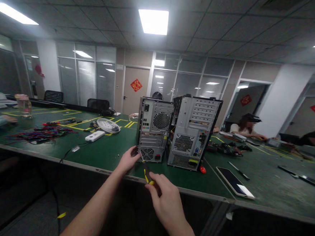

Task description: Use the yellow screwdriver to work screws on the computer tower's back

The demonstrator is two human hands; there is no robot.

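My right hand (pixel 166 196) is closed around the black-and-yellow handle of a screwdriver (pixel 147 172). Its shaft points up and away, with the tip at the lower left of the back panel of a computer case (pixel 153 132). At that same lower left corner, my left hand (pixel 128 161) has its fingers bent against the case edge, close to the screwdriver tip. The case stands upright, its rear vents and ports toward me. Just right of it stands a second, larger computer case (pixel 188 134), also upright with its back panel facing me.
Left on the green table (pixel 111 156) lie a white power strip (pixel 95 136), a white round grille (pixel 108 125) and bundled wires (pixel 41 133). To the right are a phone (pixel 235 182), a pen (pixel 238 170), a red-handled tool (pixel 202 169) and black cables (pixel 229 149). Other people sit around the table.
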